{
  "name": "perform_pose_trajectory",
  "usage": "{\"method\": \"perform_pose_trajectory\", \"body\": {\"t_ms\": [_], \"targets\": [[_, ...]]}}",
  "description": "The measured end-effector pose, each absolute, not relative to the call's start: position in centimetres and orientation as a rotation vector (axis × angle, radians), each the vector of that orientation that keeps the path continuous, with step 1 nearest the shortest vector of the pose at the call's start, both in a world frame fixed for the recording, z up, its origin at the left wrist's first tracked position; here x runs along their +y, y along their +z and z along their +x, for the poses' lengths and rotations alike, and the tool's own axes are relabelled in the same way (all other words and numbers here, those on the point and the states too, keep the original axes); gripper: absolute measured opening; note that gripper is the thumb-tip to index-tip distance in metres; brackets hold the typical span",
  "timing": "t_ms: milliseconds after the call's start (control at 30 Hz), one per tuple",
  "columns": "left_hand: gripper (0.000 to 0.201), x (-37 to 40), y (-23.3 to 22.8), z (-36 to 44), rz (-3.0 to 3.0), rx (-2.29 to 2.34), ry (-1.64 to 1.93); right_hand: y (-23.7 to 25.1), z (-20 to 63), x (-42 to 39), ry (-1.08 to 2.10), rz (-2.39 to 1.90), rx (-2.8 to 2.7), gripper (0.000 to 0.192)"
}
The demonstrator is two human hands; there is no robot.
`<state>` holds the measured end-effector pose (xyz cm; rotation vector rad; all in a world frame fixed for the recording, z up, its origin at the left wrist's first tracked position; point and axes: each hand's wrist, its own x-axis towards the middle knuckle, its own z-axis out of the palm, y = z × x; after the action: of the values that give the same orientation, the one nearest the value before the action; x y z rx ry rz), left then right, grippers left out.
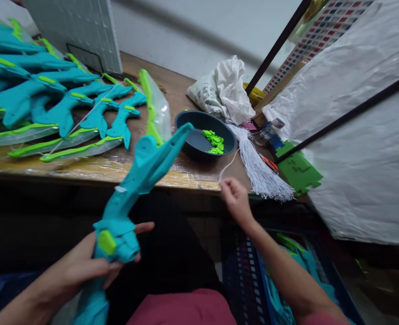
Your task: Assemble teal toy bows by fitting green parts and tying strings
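Observation:
My left hand is wrapped round a teal plastic toy bow with lime-green parts, held slanting over my lap. A lime-green and clear limb piece rises behind its upper end. At the front edge of the bench, my right hand is closed in a pinch on a thin white string. This string runs up towards a bundle of white strings lying on the bench. Between the bow's tip and the bundle stands a dark round bowl with small bright green pieces in it.
Several similar teal bows lie in a row on the bench at left. A white sack stands behind the bowl. Right of the strings are a green foam mat and an orange-handled tool. Below my right arm, a blue crate holds teal parts.

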<state>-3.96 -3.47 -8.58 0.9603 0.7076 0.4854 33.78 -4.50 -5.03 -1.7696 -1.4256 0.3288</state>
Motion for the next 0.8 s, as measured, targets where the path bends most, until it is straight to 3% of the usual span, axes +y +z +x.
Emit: {"method": "perform_pose_trajectory", "body": {"t_ms": [200, 333, 400, 500, 600, 800], "targets": [[0.04, -2.6, -8.4, -0.7, 0.859, 0.662, 0.342, -9.0, 19.6, -11.3, 1.371, -1.225, -1.666, 0.02], [0.03, -3.5, -9.8, -2.1, 0.838, 0.665, 0.311, -11.4, 16.8, -11.5, 1.899, -1.065, -1.075, 0.045], [0.031, -4.3, -10.4, -3.0, 0.824, 0.64, 0.26, -11.9, 16.6, -10.1, 1.904, -0.99, -0.681, 0.052], [0.036, -5.6, -11.1, -4.2, 0.795, 0.663, 0.151, -11.7, 17.3, -7.3, 1.698, -0.943, -0.292, 0.045], [0.035, -6.8, -11.6, -5.4, 0.894, 0.737, 0.023, -11.2, 19.3, -4.9, 1.517, -0.932, -0.22, 0.037], [0.029, -8.4, -11.2, -7.5, 1.021, 0.872, -0.034, -10.3, 23.3, -3.4, 1.339, -0.976, -0.259, 0.044]]}}
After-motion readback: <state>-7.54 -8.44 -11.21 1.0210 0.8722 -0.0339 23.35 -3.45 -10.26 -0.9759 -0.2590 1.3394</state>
